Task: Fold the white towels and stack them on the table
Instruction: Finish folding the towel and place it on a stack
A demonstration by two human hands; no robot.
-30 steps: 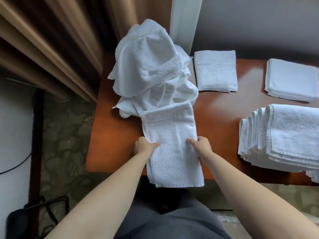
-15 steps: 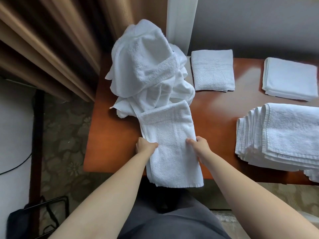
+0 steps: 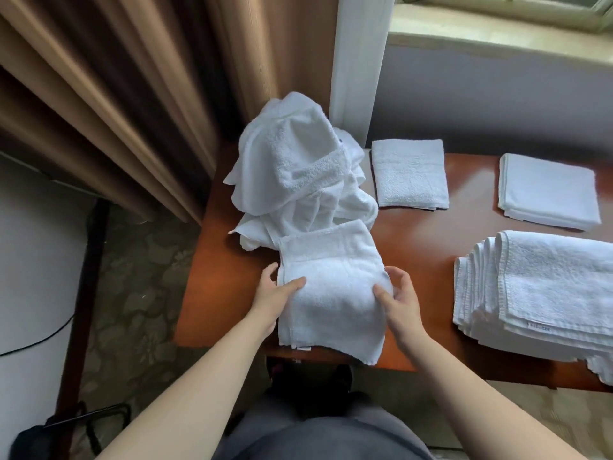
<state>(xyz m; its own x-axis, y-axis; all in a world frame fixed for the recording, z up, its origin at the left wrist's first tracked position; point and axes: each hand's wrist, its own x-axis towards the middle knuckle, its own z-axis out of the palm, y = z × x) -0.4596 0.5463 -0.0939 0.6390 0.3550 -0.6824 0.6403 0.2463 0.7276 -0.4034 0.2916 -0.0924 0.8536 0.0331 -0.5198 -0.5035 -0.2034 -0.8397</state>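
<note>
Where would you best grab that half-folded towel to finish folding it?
Probably by its two side edges, one hand from each side. The towel lies as a long strip running away from the person, its near end hanging over the table edge. The left hand and right hand already pinch those edges around mid-length.

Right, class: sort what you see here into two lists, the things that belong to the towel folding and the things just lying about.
Part of the job:
left hand and right hand, gripping the half-folded towel
unfolded pile
big folded stack
two single folded towels
table

Just lying about:
curtain
cable on the floor
window sill
</note>
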